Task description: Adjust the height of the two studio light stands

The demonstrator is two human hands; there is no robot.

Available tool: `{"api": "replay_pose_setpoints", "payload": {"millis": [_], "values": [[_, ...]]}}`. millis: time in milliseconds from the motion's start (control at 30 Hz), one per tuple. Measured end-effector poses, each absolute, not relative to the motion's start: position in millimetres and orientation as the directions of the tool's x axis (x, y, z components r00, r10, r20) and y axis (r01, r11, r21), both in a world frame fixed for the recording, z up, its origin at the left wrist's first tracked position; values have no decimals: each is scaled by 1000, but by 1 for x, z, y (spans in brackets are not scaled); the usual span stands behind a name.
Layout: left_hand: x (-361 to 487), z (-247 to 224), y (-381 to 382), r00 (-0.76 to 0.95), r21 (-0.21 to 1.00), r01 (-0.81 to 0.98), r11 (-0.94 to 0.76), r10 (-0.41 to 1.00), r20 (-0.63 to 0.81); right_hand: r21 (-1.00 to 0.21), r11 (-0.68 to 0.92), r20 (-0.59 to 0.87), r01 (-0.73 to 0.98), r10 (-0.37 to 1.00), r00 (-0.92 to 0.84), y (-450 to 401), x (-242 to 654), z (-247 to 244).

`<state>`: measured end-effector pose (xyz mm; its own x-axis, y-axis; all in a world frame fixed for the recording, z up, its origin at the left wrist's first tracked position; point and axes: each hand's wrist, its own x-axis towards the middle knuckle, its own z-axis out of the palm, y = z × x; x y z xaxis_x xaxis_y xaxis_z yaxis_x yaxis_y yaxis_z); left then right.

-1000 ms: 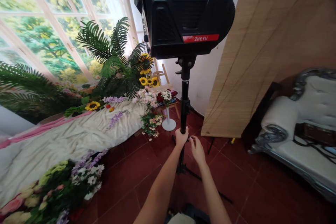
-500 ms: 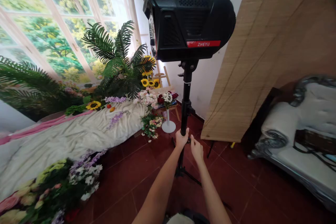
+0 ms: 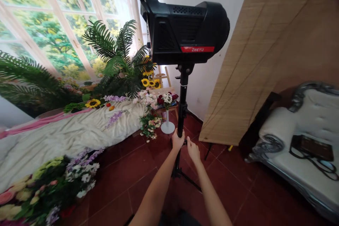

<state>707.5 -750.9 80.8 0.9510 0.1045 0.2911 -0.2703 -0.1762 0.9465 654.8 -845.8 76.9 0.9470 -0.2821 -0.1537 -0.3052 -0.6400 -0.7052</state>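
Note:
A black studio light (image 3: pixel 185 31) with a red label reading ZHEYU sits on top of a black light stand (image 3: pixel 182 95). My left hand (image 3: pixel 178 140) is wrapped around the stand's pole below a clamp collar. Just right of the pole, my right hand (image 3: pixel 194 152) has its fingers closed at a small knob (image 3: pixel 185 142) on the stand's lower collar. The knob is mostly covered by the fingertips. Below my hands, the stand's legs (image 3: pixel 189 179) spread over the red tiled floor.
A bed-like surface with cream cloth (image 3: pixel 113 130) and flowers lies left. Beyond the stand are a white-based vase stand (image 3: pixel 167 128) and a wooden easel (image 3: pixel 165 77). A bamboo blind (image 3: pixel 227 88) hangs right, near a tufted sofa (image 3: pixel 280 130) bearing a brown bag (image 3: pixel 315 147).
The light and the upper pole have shifted a little left and slightly down in view. Both hands have moved slightly left with the stand, keeping their places on it. The view itself has also shifted a little.

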Motion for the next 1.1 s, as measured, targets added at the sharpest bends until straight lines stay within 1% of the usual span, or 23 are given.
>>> {"api": "replay_pose_setpoints", "payload": {"millis": [167, 267, 367, 467, 533, 633, 667, 700, 767, 833, 867, 933, 1000, 1033, 1067, 1100], "values": [[710, 75, -756, 948, 951, -263, -162, 139, 286, -724, -646, -150, -244, -199, 969, -855, 658, 76], [712, 71, -761, 945, 959, -241, -148, 188, 267, -730, -649, -134, -213, -169, 976, -861, 659, 75], [711, 71, -765, 939, 961, -220, -169, 231, 256, -722, -664, -132, -192, -139, 981, -866, 660, 74], [704, 71, -766, 949, 962, -185, -201, 219, 228, -713, -683, -120, -161, -108, 987, -869, 660, 73], [693, 69, -763, 954, 961, -191, -202, 193, 230, -707, -690, -122, -157, -100, 987, -870, 660, 72], [665, 53, -745, 948, 956, -229, -181, 184, 261, -704, -687, -141, -178, -110, 984, -869, 659, 72], [651, 43, -733, 948, 960, -218, -176, 195, 251, -707, -682, -143, -186, -119, 982, -869, 658, 72], [634, 30, -718, 951, 967, -187, -173, 213, 222, -712, -675, -140, -191, -130, 982, -869, 658, 72], [592, 1, -678, 956, 983, -64, -173, 271, 110, -731, -653, -122, -199, -162, 979, -870, 656, 70], [535, -30, -623, 931, 980, 99, -172, 365, -30, -756, -617, -104, -220, -218, 970, -868, 653, 67], [501, -43, -592, 896, 970, 180, -164, 434, -93, -772, -590, -96, -237, -261, 961, -865, 649, 64], [422, -62, -528, 775, 936, 327, -134, 605, -184, -836, -492, -50, -243, -373, 926, -848, 636, 56], [335, -65, -465, 611, 901, 428, -66, 756, -235, -917, -361, 19, -170, -465, 885, -814, 610, 46], [289, -61, -436, 513, 882, 470, -12, 817, -263, -944, -312, 47, -112, -462, 885, -790, 592, 40], [245, -54, -408, 405, 866, 499, 47, 870, -280, -961, -271, 66, -54, -415, 907, -762, 570, 35], [201, -44, -382, 284, 853, 513, 100, 917, -279, -972, -236, 72, -5, -318, 945, -731, 545, 30]]}}
